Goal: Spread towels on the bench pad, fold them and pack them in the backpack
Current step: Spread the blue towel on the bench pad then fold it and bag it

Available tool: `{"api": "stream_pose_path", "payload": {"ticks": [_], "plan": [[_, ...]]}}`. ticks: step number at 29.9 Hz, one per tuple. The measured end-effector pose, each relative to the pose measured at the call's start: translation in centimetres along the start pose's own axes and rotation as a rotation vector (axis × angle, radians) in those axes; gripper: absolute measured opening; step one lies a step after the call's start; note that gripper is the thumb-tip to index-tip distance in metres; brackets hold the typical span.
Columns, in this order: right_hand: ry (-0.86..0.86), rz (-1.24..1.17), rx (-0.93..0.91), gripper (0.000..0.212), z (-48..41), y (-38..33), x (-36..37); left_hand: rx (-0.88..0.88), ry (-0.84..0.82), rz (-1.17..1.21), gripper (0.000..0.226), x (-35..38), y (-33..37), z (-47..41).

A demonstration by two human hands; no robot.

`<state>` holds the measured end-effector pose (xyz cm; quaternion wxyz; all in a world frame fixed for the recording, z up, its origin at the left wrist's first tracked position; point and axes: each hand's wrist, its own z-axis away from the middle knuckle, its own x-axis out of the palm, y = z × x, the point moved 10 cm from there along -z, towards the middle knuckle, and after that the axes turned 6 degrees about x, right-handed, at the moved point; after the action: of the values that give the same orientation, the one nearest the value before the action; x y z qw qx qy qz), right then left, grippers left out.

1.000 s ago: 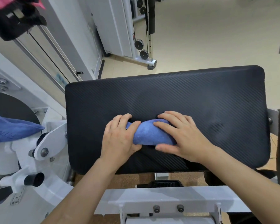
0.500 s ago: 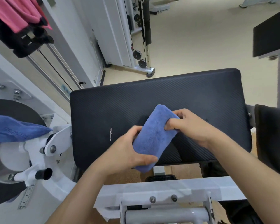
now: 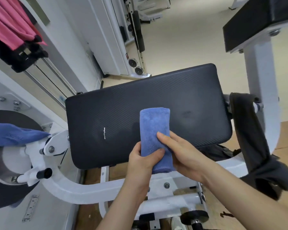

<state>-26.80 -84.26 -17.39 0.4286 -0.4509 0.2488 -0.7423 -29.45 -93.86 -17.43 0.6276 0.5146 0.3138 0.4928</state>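
A folded blue towel [image 3: 154,123] stands lengthwise above the near edge of the black bench pad [image 3: 116,110]. My left hand [image 3: 144,161] grips its lower part from the left, thumb across the front. My right hand [image 3: 183,155] holds the same towel from the right, fingers flat on its face. A black backpack [image 3: 259,146] hangs off the white frame to the right of the pad; its opening is not visible. Another blue towel [image 3: 13,135] lies draped over the machine at the left.
Pink cloth [image 3: 10,24] hangs at the top left over black handles. A white machine frame [image 3: 83,190] curves under the pad, with a round weight disc [image 3: 8,120] at the left. A second black pad [image 3: 256,20] sits on a white post at the top right. Beige floor lies beyond.
The towel went from pressed flat on the pad under both hands to lifted off it and turned upright. Both hands drew back toward the pad's near edge.
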Motion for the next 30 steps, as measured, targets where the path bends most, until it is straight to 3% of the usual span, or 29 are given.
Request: {"api": "stream_pose_path", "payload": {"ticks": [5, 8, 10, 13, 16, 22, 25, 30], "plan": [[0.190, 0.168, -0.137, 0.031, 4.7, 0.8, -2.0, 0.026, -0.162, -0.186, 0.056, 2.2, -1.2, 4.2], [0.272, 0.351, -0.226, 0.043, 8.6, 0.8, -2.5, 0.041, -0.186, -0.078, 0.074, 1.4, -1.4, 6.5], [0.223, 0.434, -0.214, 0.043, 11.1, 1.9, -1.8, 0.054, -0.208, -0.020, 0.078, 0.8, -1.1, 7.8], [0.040, 0.587, -0.102, 0.042, 14.4, 4.5, 0.2, 0.095, -0.302, -0.033, 0.067, 1.1, -0.6, 9.5], [0.041, 0.741, -0.075, 0.044, 17.4, 5.0, 0.2, 0.145, -0.375, -0.103, 0.050, 2.4, -0.2, 11.5], [-0.002, 0.796, -0.007, 0.055, 21.2, 4.9, -2.0, 0.225, -0.144, -0.201, 0.010, 4.0, 0.8, 13.0], [0.055, 0.824, -0.007, 0.049, 21.3, 4.2, -5.6, 0.257, -0.084, -0.188, 0.006, 5.6, 0.8, 13.0], [-0.016, 1.002, -0.001, 0.036, 21.0, 2.5, -13.1, 0.201, -0.344, -0.244, 0.016, 14.3, -1.8, 11.4]]}}
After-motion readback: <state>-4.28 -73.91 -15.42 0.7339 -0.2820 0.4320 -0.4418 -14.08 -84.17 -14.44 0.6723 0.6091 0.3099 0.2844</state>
